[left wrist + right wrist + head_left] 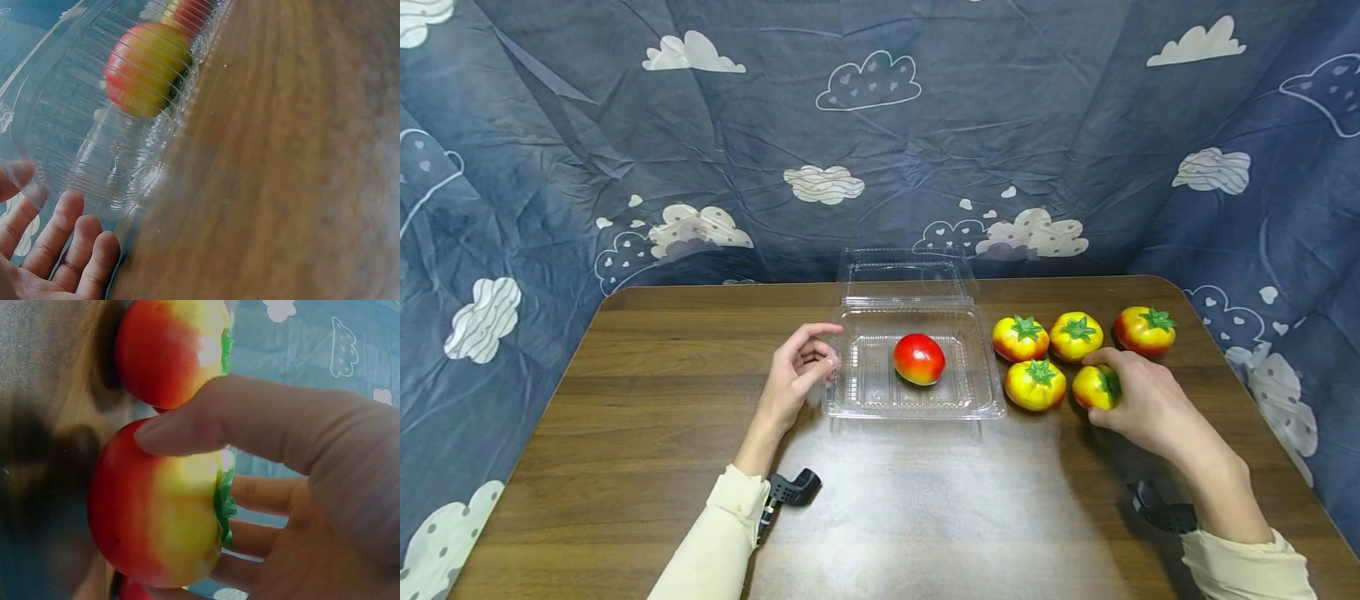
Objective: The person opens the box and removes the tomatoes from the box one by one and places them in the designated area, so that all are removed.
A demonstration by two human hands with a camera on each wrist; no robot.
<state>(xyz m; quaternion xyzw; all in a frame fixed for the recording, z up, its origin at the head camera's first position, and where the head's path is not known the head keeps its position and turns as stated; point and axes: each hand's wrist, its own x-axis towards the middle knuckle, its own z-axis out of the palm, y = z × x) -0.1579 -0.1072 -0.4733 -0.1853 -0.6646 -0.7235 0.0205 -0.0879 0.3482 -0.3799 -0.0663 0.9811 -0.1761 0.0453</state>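
A clear plastic clamshell container (917, 408) lies with its lid folded back on the table. Inside it rests one red-and-yellow toy persimmon (919, 358), its leafy top hidden in the head view. At the container's left rim, my left hand (795, 371) has thumb and index finger on the edge; the other fingers (56, 231) are bent beside the plastic wall. My right hand (1142, 400) grips another toy persimmon (156, 506), yellow and red with green leaves, thumb across its near side and fingers behind it. That fruit is in the front of the group right of the container.
Several more toy persimmons (1036, 385) sit right of the container, one of them (1144, 332) at the back right, just beyond my right hand. A dark blue cloth with white clouds (880, 150) hangs behind the wooden table (647, 417).
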